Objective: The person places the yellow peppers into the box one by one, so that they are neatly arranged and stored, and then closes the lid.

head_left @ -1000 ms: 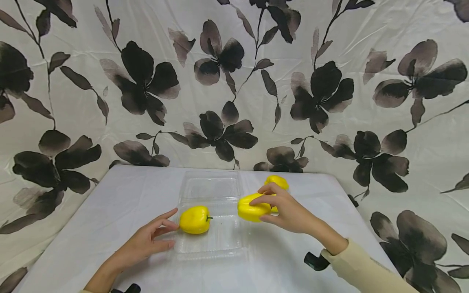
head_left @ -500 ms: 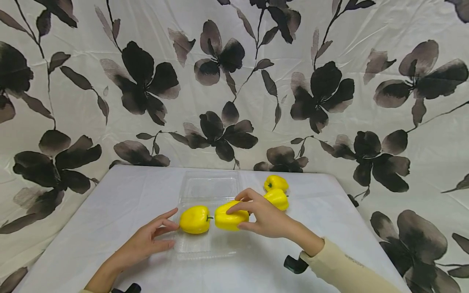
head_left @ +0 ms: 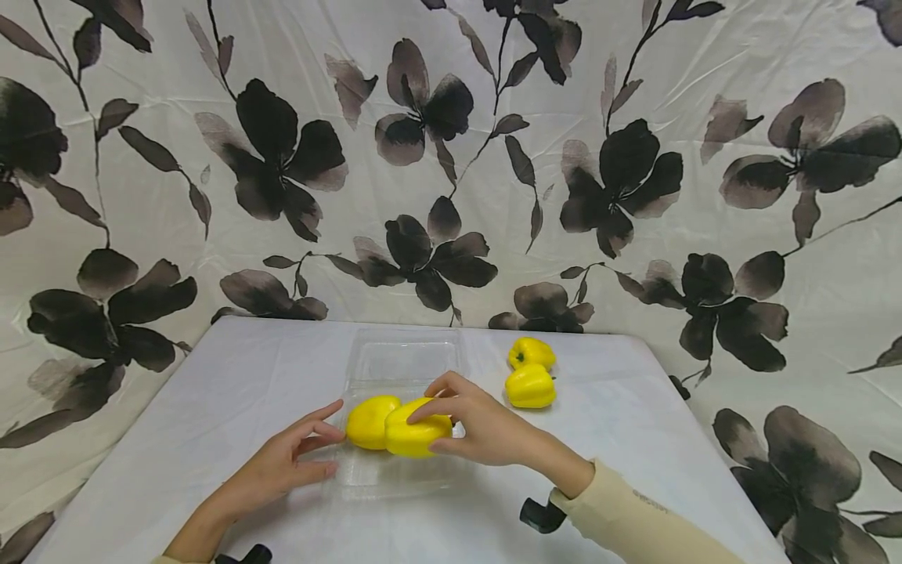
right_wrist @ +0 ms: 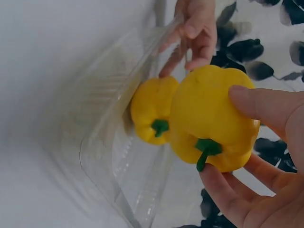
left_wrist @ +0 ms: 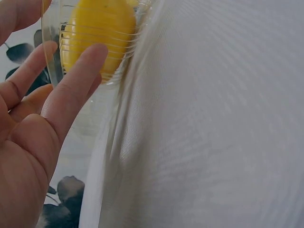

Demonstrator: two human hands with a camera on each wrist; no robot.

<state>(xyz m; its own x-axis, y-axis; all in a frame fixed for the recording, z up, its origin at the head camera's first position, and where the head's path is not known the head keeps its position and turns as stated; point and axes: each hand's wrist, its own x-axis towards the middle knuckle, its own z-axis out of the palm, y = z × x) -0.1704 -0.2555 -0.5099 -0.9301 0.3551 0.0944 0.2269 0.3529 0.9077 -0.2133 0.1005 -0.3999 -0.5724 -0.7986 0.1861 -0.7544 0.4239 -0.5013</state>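
Just below the centre of the head view, the right hand pinches a yellow pepper between thumb and fingers over the clear container, whose left side the left hand meets with fingers loosely spread.

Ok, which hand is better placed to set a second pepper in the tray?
The right hand, I'd say: it grips a pepper over the tray. The left hand holds no pepper and is at the tray's left side.
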